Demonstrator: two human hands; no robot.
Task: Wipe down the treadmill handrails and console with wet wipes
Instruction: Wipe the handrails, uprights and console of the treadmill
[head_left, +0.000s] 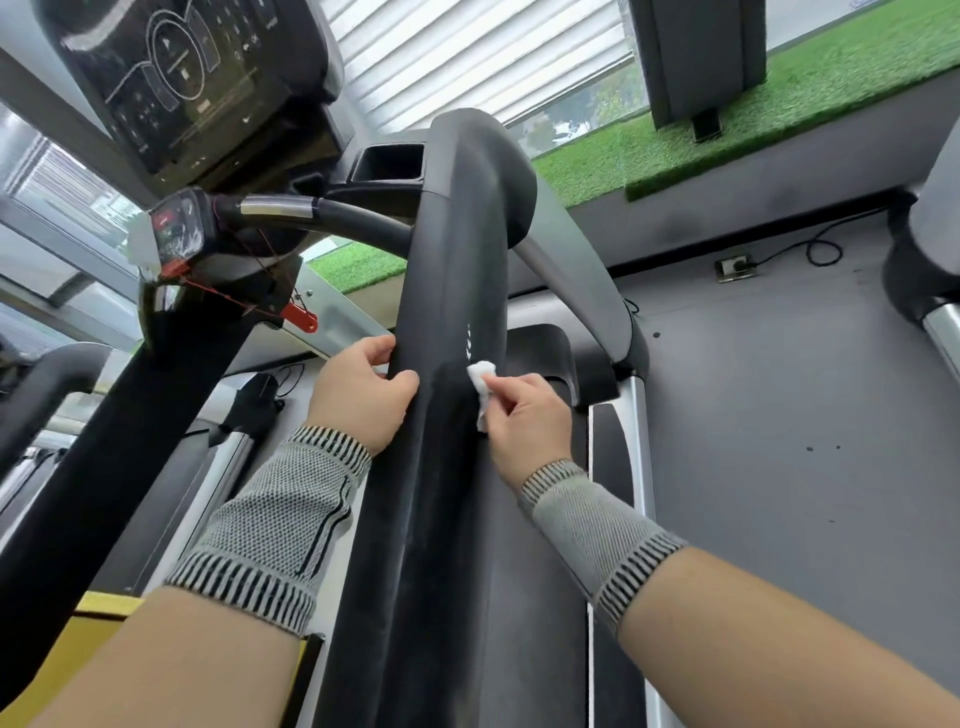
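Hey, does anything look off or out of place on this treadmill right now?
Only the red safety clip: it dangles loose on its cord below the console. The handrail looks intact, with left hand gripping it and right hand pressing the wipe.

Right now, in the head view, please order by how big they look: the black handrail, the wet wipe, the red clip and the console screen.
1. handrail, though nearness enlarges it
2. console screen
3. wet wipe and red clip: similar, not ranked; the right hand hides part of the wipe.
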